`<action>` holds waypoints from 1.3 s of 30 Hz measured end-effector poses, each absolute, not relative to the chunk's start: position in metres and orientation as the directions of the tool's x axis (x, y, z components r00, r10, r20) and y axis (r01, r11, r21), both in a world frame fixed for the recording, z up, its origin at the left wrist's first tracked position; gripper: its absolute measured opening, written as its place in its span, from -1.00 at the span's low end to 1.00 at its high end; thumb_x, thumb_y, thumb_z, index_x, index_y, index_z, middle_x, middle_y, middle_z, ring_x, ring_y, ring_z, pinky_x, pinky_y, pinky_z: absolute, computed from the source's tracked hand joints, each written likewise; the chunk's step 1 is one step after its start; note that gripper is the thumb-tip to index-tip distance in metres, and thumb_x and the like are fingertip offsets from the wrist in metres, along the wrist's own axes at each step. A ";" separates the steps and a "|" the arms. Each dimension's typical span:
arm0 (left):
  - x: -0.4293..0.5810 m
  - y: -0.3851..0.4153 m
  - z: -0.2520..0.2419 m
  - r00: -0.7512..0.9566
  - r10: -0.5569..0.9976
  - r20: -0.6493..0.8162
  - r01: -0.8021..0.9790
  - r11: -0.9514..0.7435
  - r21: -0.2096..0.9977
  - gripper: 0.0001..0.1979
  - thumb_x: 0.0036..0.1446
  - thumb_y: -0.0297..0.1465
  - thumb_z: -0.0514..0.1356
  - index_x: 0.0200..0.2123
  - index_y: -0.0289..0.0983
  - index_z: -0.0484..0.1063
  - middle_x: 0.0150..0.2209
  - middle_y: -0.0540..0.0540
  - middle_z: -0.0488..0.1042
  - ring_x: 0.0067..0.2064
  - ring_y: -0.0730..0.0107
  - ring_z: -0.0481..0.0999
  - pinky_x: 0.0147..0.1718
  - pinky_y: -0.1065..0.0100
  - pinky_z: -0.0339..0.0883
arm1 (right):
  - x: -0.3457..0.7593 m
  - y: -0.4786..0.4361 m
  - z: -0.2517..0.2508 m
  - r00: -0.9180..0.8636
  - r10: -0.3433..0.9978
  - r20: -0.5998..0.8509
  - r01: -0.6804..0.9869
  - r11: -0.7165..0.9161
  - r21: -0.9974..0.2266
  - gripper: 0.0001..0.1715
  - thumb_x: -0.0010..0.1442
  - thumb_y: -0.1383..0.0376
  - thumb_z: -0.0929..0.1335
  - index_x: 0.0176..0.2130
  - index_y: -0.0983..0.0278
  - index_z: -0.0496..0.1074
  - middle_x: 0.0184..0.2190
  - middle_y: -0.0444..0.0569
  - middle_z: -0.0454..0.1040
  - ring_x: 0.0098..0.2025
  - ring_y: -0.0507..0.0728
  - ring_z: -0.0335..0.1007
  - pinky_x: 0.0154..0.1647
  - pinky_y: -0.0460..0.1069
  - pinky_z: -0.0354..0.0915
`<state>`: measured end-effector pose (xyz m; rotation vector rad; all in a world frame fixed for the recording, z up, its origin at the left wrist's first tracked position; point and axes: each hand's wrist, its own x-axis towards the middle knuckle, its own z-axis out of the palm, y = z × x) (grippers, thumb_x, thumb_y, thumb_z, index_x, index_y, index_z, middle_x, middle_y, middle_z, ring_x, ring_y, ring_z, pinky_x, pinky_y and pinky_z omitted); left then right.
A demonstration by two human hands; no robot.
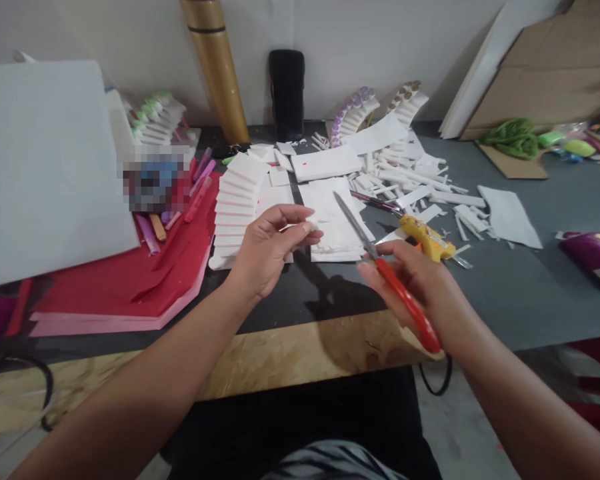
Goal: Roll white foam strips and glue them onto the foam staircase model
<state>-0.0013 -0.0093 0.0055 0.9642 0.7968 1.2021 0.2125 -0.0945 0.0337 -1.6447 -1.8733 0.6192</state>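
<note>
Delicately, a person's left hand [267, 247] pinches a small white piece [310, 227] between thumb and fingers, to the left of a yellow glue gun [427, 236] on a dark tabletop [510, 287]. Just on the near side of the glue gun, the right hand [420, 268] curls around the handles of red-handled scissors [399, 288], the blades together and angled away toward the upper left. White sheets [330, 208] lie left of the glue gun; farther left, partly behind the left hand, sits a stepped white fan [236, 207]. White offcuts [405, 167] litter the area beyond the glue gun, alongside a purple-tipped white construction [353, 113]. A gold bottle [223, 80] and a black case [287, 93] stand well beyond it to the left, red sheets [130, 280] spread far to its left, and a purple packet [593, 259] rests well to its right.
</note>
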 end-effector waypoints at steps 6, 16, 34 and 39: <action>-0.002 -0.009 0.008 0.297 0.948 -0.110 -0.519 0.257 0.815 -0.79 0.01 -0.56 0.42 -0.23 -0.28 0.62 -0.38 0.01 0.58 -0.28 0.50 0.66 -0.11 0.47 0.55 | 0.222 -0.094 0.044 -0.196 0.976 0.098 0.717 0.211 -0.665 -0.39 0.32 -0.17 0.31 0.06 0.24 0.27 -0.46 -0.18 0.31 -0.49 0.05 0.22 -0.47 -0.05 0.19; 0.000 -0.009 0.008 0.314 0.933 -0.175 -0.542 0.327 0.774 -0.91 0.07 -0.56 0.37 -0.30 -0.36 0.60 -0.35 -0.07 0.60 -0.31 0.50 0.62 -0.16 0.45 0.58 | 0.205 -0.095 0.037 -0.258 0.951 0.169 0.868 0.305 -0.392 -0.12 0.20 -0.35 0.27 0.10 0.30 0.29 -0.17 0.12 0.46 -0.15 0.29 0.44 -0.15 0.13 0.34; 0.001 -0.011 0.005 0.360 0.918 -0.165 -0.508 0.341 0.791 -0.91 0.02 -0.53 0.43 -0.36 -0.34 0.59 -0.38 -0.05 0.63 -0.30 0.41 0.68 -0.04 0.32 0.60 | 0.196 -0.096 0.037 -0.239 0.956 0.168 0.892 0.285 -0.352 -0.35 0.29 -0.21 0.32 -0.02 0.30 0.34 -0.43 -0.04 0.51 -0.44 0.17 0.44 -0.41 -0.02 0.23; 0.003 -0.012 0.008 0.349 0.918 -0.191 -0.506 0.356 0.786 -0.91 0.02 -0.55 0.42 -0.38 -0.34 0.58 -0.40 -0.06 0.63 -0.32 0.40 0.68 -0.03 0.30 0.60 | 0.194 -0.098 0.037 -0.224 0.952 0.211 0.907 0.283 -0.311 -0.42 0.28 -0.17 0.37 -0.07 0.26 0.35 -0.51 -0.08 0.50 -0.52 0.15 0.41 -0.45 -0.04 0.20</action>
